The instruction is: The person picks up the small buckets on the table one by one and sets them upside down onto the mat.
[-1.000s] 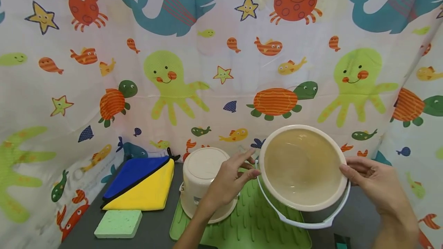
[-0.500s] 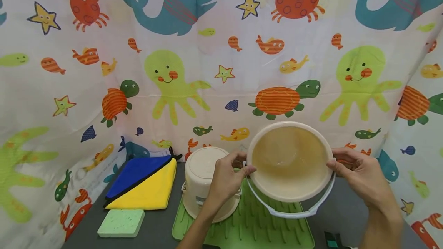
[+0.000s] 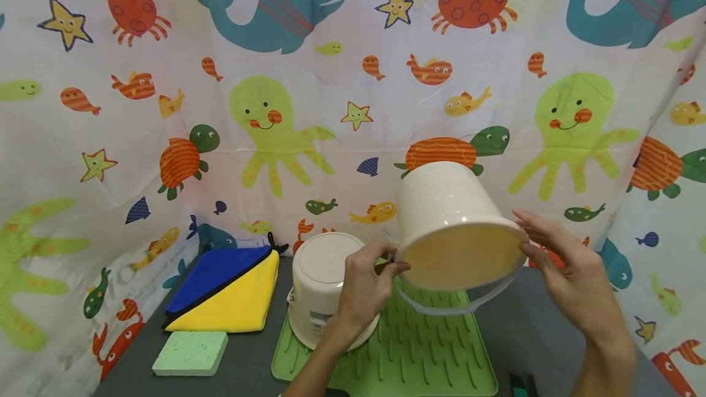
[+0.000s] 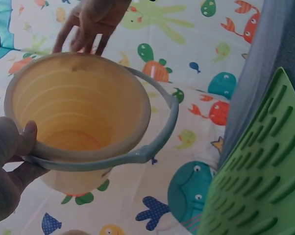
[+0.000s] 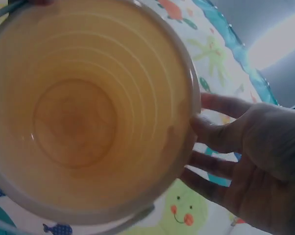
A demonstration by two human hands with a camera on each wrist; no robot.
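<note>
A cream bucket (image 3: 449, 198) is held in the air over the green mat's right part, tipped so its mouth faces down and toward me. My left hand (image 3: 366, 287) pinches the rim at the left, beside the handle's end. At the right side of the rim is my right hand (image 3: 570, 271), its thumb at the edge and its fingers spread along the outside. The white handle (image 3: 458, 308) hangs below the mouth. In the right wrist view the bucket's inside (image 5: 79, 122) shows bare ringed walls. A second cream bucket (image 3: 325, 280) stands upside down on the green mat (image 3: 430, 348).
Left of the mat lie a folded blue and yellow cloth (image 3: 226, 290) and a pale green sponge (image 3: 190, 353) on the dark table (image 3: 248, 363). A small black object (image 3: 521, 383) sits near the front edge. A printed curtain (image 3: 342, 158) hangs behind and at the sides.
The held bucket has shifted left and turned mouth-downward, so its outer wall now shows. My left hand, loose from the rim a second ago, now pinches it. The right hand's fingers have spread.
</note>
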